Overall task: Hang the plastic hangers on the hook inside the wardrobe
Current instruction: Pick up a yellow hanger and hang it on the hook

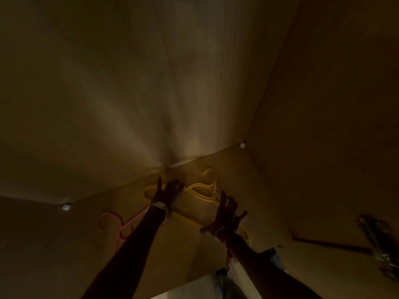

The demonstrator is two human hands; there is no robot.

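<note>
Inside a dim wardrobe, several yellow plastic hangers (201,189) lie against the back panel near its upper edge. My left hand (168,192), with a watch on the wrist, reaches up over the left part of the yellow hangers, fingers spread. My right hand (226,212), wearing a bracelet, is open with fingers apart over the lower right part of the yellow hangers. A pink hanger (117,227) sits lower left, partly behind my left forearm. The hook (168,169) shows only as a dark spot at the top edge above my left hand.
The wardrobe's top panel (151,83) fills the upper view. The right side wall (334,126) stands close. Two small white studs (66,206) (242,145) mark the corners. Dark shiny items (380,240) hang at the far right.
</note>
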